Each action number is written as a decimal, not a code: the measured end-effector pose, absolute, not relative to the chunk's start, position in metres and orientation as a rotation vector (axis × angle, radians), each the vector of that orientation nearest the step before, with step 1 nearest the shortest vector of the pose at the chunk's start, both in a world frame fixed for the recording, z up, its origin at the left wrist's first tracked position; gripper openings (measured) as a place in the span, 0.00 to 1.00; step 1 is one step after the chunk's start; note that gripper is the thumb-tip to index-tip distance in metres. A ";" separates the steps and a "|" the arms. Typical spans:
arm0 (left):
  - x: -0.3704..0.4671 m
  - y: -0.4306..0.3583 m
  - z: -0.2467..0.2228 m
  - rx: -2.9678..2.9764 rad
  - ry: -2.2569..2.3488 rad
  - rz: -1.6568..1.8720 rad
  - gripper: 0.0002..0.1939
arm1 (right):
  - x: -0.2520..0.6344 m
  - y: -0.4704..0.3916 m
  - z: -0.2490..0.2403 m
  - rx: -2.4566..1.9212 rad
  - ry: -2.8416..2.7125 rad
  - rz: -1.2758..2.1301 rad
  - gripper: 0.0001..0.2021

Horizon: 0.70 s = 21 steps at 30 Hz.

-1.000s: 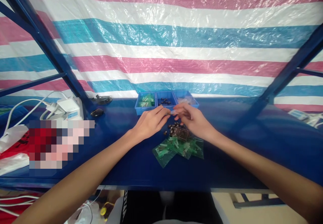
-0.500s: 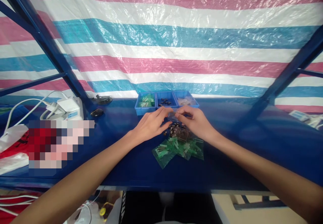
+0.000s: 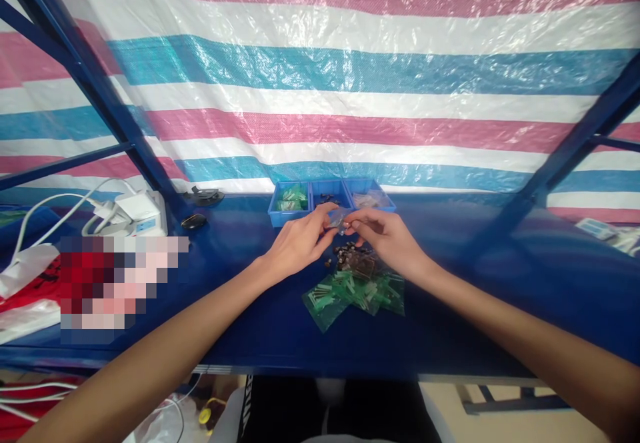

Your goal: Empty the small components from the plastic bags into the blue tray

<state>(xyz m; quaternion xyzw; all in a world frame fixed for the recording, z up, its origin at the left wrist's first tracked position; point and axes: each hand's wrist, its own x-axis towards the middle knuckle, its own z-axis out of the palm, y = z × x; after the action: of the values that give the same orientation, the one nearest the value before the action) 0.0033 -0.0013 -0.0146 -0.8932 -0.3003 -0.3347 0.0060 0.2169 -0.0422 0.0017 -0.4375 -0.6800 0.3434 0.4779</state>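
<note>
Between my hands is a small clear plastic bag (image 3: 338, 218), held above the blue table. My left hand (image 3: 300, 240) pinches its left side. My right hand (image 3: 383, 233) has its thumb and fingertips closed at the bag's right edge. Just below lies a heap of small dark metal parts (image 3: 345, 254), too small to name, with a brown-looking clear packet (image 3: 361, 264) on it. Nearer to me, several green plastic bags (image 3: 327, 300) with pale, thin pieces inside overlap on the table.
A blue three-compartment bin (image 3: 290, 215) stands behind my hands, holding green bags, dark parts and clear bags. At the left are a black mouse (image 3: 193, 222), a white power strip (image 3: 150, 220) with cables and a red-and-white package (image 3: 35, 283). Blue frame posts (image 3: 570, 143) flank the table.
The clear bag has been raised and bunched between my fingers, showing more plainly now. My left fingers have curled in closer to it, while the heap and green bags stay put.
</note>
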 end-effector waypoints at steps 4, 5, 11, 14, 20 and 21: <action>0.004 -0.003 -0.015 -2.810 -0.942 -1.066 0.31 | 0.219 -0.040 0.000 -1.038 -1.649 0.803 0.08; 0.004 -0.003 -0.014 -2.804 -0.940 -1.058 0.30 | 0.219 -0.040 0.000 -1.026 -1.649 0.800 0.07; 0.005 -0.003 -0.011 -2.782 -0.885 -0.970 0.12 | 0.218 -0.039 -0.005 -1.061 -1.666 0.776 0.09; 0.005 -0.003 -0.011 -2.788 -0.844 -1.016 0.12 | 0.220 -0.038 -0.006 -1.169 -1.812 0.485 0.07; 0.005 -0.006 -0.010 -2.742 -0.860 -1.050 0.13 | 0.223 -0.036 -0.002 -1.184 -1.899 0.460 0.10; 0.005 -0.006 -0.009 -2.739 -0.874 -1.047 0.13 | 0.224 -0.034 -0.001 -1.180 -1.873 0.547 0.10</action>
<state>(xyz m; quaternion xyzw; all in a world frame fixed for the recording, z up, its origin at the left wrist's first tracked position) 0.0053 -0.0059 -0.0093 -0.8944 -0.2853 -0.3419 0.0412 0.2241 -0.0343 -0.0015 -0.4703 -0.7463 0.2182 0.4174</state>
